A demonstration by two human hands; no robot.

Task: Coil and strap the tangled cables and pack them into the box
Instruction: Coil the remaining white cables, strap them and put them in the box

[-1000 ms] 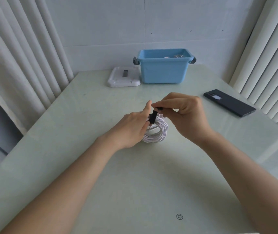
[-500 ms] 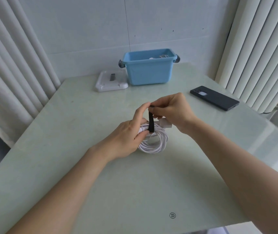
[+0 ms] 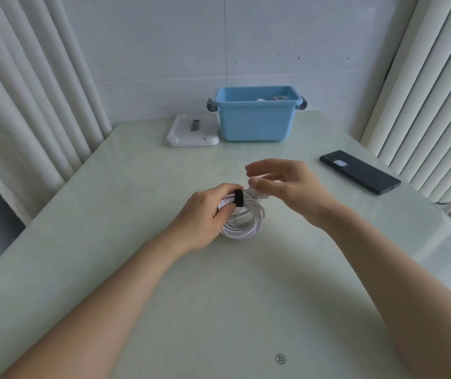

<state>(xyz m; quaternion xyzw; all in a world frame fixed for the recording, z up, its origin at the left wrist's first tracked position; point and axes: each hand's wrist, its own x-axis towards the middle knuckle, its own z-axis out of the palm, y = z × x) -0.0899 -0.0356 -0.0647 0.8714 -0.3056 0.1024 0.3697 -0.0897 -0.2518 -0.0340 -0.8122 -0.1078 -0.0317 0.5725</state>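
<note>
White cable coil (image 3: 247, 224) sits on the table (image 3: 219, 310) well in front of the blue box (image 3: 254, 123), on the near side of it, with the black strap (image 3: 237, 198) already wrapped around one section of the loops. Only the head view to go on.

What I'd worry about: the strap looks closed, but if the end isn't pressed down properly it could peel open on the way over to the box and the loops would spring apart. There's also a loose plug end sticking out on the side of the coil away from the strap, and that could snag on the box rim or drag a loop out. The box already has some cable in it, so this one might ride high if dropped in carelessly.

Left hand (image 3: 205, 212): fingers (image 3: 225, 188) curled tight around the strapped bit, gripping the bundle right next to the strap.

Right hand (image 3: 290, 187): fingers (image 3: 268, 164) stretched out and fairly wide, not gripping anything. The thumb sits right at the plug end, maybe just touching it, but it's a bit blurry so I can't say for sure.

White lid (image 3: 191, 132) lies just beside the box; a dark phone (image 3: 360, 171) lies nearer than the box, off to its other side.
</note>
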